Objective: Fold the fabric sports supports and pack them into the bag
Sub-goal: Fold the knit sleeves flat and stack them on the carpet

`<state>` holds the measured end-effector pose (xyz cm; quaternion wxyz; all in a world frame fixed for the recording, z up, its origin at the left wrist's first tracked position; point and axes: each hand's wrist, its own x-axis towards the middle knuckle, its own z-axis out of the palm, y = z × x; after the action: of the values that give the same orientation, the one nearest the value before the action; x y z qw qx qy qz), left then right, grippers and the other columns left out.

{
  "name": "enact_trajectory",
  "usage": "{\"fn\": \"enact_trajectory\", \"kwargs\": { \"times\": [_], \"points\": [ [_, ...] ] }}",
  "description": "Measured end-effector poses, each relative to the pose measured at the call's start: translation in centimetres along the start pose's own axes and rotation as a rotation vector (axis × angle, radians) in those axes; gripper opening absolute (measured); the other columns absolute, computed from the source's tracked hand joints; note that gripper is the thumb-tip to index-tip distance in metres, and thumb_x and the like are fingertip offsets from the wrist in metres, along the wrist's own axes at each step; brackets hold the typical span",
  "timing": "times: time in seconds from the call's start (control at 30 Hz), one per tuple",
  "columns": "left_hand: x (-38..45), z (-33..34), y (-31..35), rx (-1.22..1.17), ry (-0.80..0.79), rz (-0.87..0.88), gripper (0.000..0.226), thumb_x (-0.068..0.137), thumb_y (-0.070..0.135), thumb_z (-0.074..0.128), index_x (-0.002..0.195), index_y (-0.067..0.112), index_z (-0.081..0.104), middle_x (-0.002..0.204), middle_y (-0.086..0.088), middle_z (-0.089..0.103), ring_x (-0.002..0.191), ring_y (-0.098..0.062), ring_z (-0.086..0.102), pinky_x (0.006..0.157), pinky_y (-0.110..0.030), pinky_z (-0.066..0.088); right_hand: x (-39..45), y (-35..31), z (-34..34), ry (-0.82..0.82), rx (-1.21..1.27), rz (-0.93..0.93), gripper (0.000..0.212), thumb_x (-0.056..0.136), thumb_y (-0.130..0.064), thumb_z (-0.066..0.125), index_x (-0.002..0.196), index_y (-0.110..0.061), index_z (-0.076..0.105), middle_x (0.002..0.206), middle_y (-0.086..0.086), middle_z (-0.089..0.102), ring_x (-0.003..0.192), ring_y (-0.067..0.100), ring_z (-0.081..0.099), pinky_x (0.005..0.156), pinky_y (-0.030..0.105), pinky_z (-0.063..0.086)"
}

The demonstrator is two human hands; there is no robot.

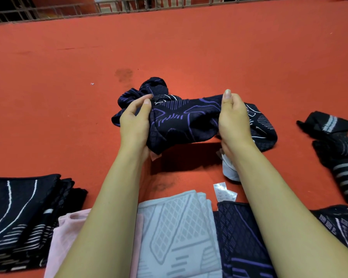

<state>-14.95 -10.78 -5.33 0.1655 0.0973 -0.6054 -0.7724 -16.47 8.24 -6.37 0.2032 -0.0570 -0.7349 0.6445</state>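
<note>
The dark navy support with purple lines (pixel 181 117) was held just above the red floor (pixel 68 77), bunched and crumpled, its long axis running left to right with the rumpled end at the far left. The left hand (pixel 136 121) gripped its left part and the right hand (pixel 232 119) clasped it near the right end, thumb up; to fold it well, I judged they should first pull it taut and flat, then bring end to end. Nearer lay folded supports: a black stack (pixel 22 217) left, a grey one (pixel 179 233) centre.
</note>
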Motion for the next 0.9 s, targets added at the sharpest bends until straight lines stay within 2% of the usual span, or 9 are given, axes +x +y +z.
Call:
{"fn": "enact_trajectory", "kwargs": {
  "times": [0.07,0.17,0.3,0.4,0.47,0.53,0.67,0.8,0.9],
  "points": [
    [0.0,0.0,0.5,-0.125,-0.019,-0.066,0.02,0.103,0.014,0.063,0.118,0.016,0.075,0.117,-0.011,0.077,0.095,-0.02,0.074,0.084,-0.037,0.062,0.1,0.2,-0.1,-0.017,0.039,-0.004,0.035,0.11,-0.047,0.04,0.085,-0.025,0.052,0.071,-0.006,0.046,0.069,0.011,0.043,0.071,0.038,0.041],
    [-0.3,0.0,1.1,-0.298,-0.09,-0.169,0.031,0.099,0.012,0.068,0.13,0.016,0.069,0.114,-0.007,0.078,0.099,-0.022,0.074,0.092,-0.043,0.061,0.2,0.3,-0.1,-0.088,0.183,0.073,0.028,0.106,-0.044,0.051,0.109,-0.018,0.062,0.085,0.001,0.063,0.083,0.016,0.06,0.082,0.046,0.055],
    [-0.6,0.2,1.0,-0.202,-0.157,-0.095,0.05,0.097,-0.005,0.063,0.141,0.018,0.058,0.107,0.001,0.079,0.098,-0.019,0.076,0.084,-0.037,0.063,0.3,0.2,-0.2,-0.142,0.378,0.164,0.019,0.107,-0.027,0.056,0.123,-0.019,0.05,0.078,-0.011,0.073,0.085,0.012,0.067,0.074,0.03,0.058],
    [-0.7,0.5,1.0,-0.197,-0.185,-0.093,0.058,0.099,-0.016,0.049,0.147,0.017,0.052,0.106,-0.002,0.079,0.095,-0.02,0.077,0.078,-0.034,0.063,0.2,-0.3,-0.4,-0.134,0.46,0.19,0.026,0.103,-0.019,0.06,0.12,-0.024,0.042,0.081,-0.003,0.068,0.084,0.015,0.063,0.077,0.032,0.057],
    [-0.7,0.5,1.1,-0.218,-0.177,-0.123,0.062,0.098,-0.02,0.04,0.149,0.015,0.051,0.099,-0.005,0.08,0.089,-0.022,0.077,0.073,-0.035,0.063,0.2,-0.4,-0.4,-0.123,0.37,0.166,0.027,0.092,-0.02,0.06,0.111,-0.031,0.045,0.084,0.0,0.064,0.083,0.018,0.06,0.084,0.045,0.06],
    [-0.6,0.3,1.2,-0.271,-0.161,-0.168,0.064,0.097,-0.021,0.037,0.149,0.014,0.051,0.11,-0.014,0.076,0.091,-0.028,0.077,0.071,-0.037,0.063,0.1,-0.3,-0.4,-0.119,0.134,0.075,0.018,0.079,-0.029,0.057,0.094,-0.039,0.056,0.08,-0.007,0.062,0.079,0.018,0.06,0.088,0.057,0.059],
    [-0.3,0.0,1.5,-0.44,-0.128,-0.227,0.064,0.097,-0.021,0.035,0.151,0.011,0.05,0.123,-0.023,0.068,0.092,-0.033,0.078,0.068,-0.037,0.063,-0.9,-0.3,-0.1,-0.186,-0.171,0.001,0.014,0.087,-0.028,0.057,0.084,-0.031,0.07,0.085,-0.014,0.071,0.084,0.012,0.07,0.088,0.042,0.059],
    [-0.6,0.2,1.8,-0.508,-0.091,-0.239,0.063,0.099,-0.02,0.035,0.152,0.01,0.048,0.113,-0.021,0.07,0.084,-0.03,0.079,0.062,-0.036,0.062,-1.3,-0.7,0.0,-0.331,-0.364,-0.07,0.029,0.095,-0.018,0.053,0.088,-0.026,0.08,0.089,-0.022,0.07,0.09,-0.001,0.061,0.075,0.004,0.043],
    [-0.6,0.1,1.8,-0.505,-0.087,-0.246,0.061,0.099,-0.019,0.037,0.151,0.01,0.05,0.106,-0.02,0.074,0.084,-0.03,0.079,0.062,-0.035,0.062,-1.3,-0.7,0.5,-0.463,-0.185,-0.044,0.03,0.097,-0.024,0.054,0.091,-0.002,0.074,0.108,0.013,0.069,0.091,0.008,0.06,0.087,0.029,0.051]
  ]
}}
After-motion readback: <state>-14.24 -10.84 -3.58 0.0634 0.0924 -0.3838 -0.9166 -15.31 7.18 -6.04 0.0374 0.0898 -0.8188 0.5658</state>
